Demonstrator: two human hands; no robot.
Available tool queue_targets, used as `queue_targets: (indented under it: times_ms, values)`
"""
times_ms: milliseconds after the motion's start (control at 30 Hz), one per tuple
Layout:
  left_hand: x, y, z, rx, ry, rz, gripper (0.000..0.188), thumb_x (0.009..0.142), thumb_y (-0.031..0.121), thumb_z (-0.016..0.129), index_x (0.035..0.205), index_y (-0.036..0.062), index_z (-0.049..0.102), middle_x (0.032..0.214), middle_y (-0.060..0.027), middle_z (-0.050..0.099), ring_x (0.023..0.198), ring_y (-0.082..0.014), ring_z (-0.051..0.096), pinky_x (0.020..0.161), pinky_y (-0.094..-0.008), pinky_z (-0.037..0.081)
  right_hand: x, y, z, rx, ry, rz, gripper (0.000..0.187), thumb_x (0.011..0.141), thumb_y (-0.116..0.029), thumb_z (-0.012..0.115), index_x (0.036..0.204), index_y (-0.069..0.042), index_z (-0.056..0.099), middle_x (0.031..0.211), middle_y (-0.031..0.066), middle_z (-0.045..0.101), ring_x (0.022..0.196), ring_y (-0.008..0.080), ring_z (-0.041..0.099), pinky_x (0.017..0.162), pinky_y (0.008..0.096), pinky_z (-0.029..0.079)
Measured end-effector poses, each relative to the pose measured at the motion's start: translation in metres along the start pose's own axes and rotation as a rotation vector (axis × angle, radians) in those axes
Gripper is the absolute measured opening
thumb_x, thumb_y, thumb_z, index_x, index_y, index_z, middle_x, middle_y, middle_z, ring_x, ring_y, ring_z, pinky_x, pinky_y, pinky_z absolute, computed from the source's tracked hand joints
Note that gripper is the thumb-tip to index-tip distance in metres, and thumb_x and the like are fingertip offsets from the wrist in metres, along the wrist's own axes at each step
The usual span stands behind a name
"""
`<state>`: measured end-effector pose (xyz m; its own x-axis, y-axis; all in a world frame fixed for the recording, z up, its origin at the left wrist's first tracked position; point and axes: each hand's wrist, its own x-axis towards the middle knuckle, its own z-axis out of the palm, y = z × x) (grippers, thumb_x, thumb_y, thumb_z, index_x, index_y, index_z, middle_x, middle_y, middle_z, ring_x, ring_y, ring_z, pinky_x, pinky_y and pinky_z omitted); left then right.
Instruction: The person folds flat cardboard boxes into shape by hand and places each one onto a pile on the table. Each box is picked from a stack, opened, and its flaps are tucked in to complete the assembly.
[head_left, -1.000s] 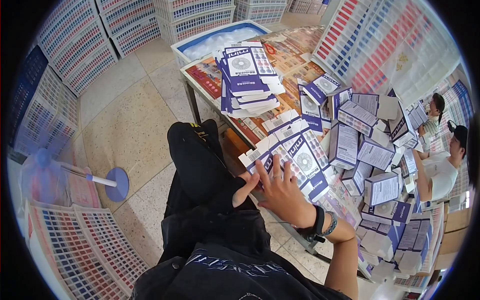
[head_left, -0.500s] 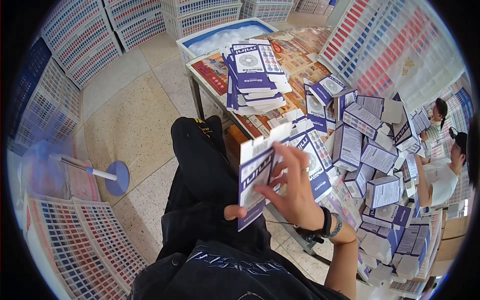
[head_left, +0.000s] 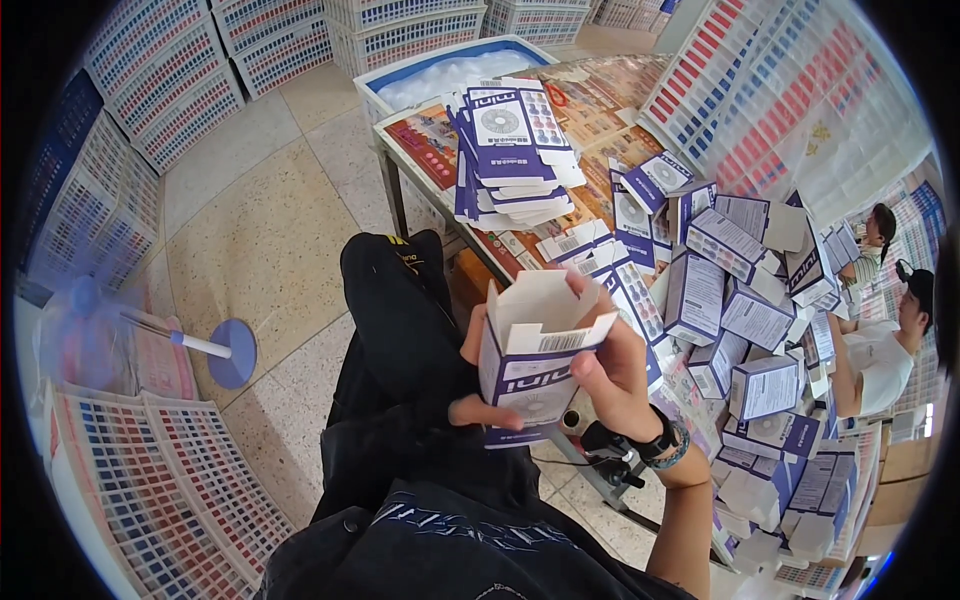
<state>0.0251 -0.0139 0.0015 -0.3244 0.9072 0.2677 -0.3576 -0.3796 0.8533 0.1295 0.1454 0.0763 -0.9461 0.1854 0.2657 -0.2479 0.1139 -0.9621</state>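
Between my hands is a white and purple carton box (head_left: 528,374), squared out, with its flaps up and its top gaping toward me. My left hand (head_left: 482,410) wraps the box's lower left side, thumb across the front. At the upper right edge my right hand (head_left: 618,372) grips the box, thumb against the front panel and fingers behind the rim. A stack of flat, unfolded cartons (head_left: 500,165) lies on the table beyond. More flat cartons (head_left: 632,300) lie just right of the held box.
Several formed boxes (head_left: 755,310) are heaped on the right of the patterned table (head_left: 590,100). Behind them stands a large crate (head_left: 770,90) with plastic over it. Stacked crates (head_left: 150,90) line the left and back. A fan (head_left: 215,350) stands left. Two people (head_left: 885,345) are at far right.
The flat carton has been spread into a box with its top gaping. My right hand has moved down and right onto its edge; my left fingers now show around its left side.
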Motion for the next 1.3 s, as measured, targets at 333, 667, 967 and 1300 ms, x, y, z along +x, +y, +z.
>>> queue_targets:
  times_ms: [333,667,967,1300]
  values:
    - [-0.001,-0.028,-0.009,0.761,0.223,0.343,0.066,0.069,0.018,0.089,0.124,0.0104,0.053,0.122,-0.0228,0.057,0.095,-0.0355,0.068,0.076,-0.0372,0.057,0.005,-0.009,0.014,0.219,0.176,0.029,0.058,0.081,0.010,0.046,0.133,-0.006,0.029,0.125,0.0170,0.048,0.107,0.0197,0.052,0.095,0.0353,0.042]
    - [0.009,-0.006,-0.015,0.920,0.230,0.863,0.070,0.065,0.030,0.091,0.115,0.0166,0.043,0.096,-0.0187,0.065,0.074,-0.0279,0.069,0.055,-0.0331,0.056,0.012,-0.007,-0.003,0.426,-0.174,0.145,0.051,0.101,-0.033,0.046,0.140,-0.004,0.029,0.131,0.0202,0.048,0.123,0.0287,0.052,0.102,0.0423,0.042]
    - [0.003,-0.017,-0.015,0.861,0.238,0.751,0.076,0.062,0.018,0.093,0.118,0.0151,0.041,0.099,-0.0207,0.064,0.078,-0.0305,0.068,0.062,-0.0344,0.056,0.015,-0.022,-0.016,-0.500,-0.262,-0.267,0.039,0.080,-0.007,0.076,0.115,0.000,0.061,0.130,0.0224,0.054,0.116,0.0323,0.058,0.096,0.0420,0.049]
    - [0.003,-0.020,-0.010,0.642,0.269,0.746,0.083,0.064,0.014,0.092,0.122,0.0138,0.032,0.109,-0.0196,0.054,0.090,-0.0271,0.063,0.073,-0.0330,0.052,0.020,-0.007,-0.011,-0.627,-0.350,-0.522,0.066,0.066,-0.029,0.086,0.121,-0.003,0.062,0.137,0.0229,0.052,0.112,0.0367,0.060,0.088,0.0430,0.052]
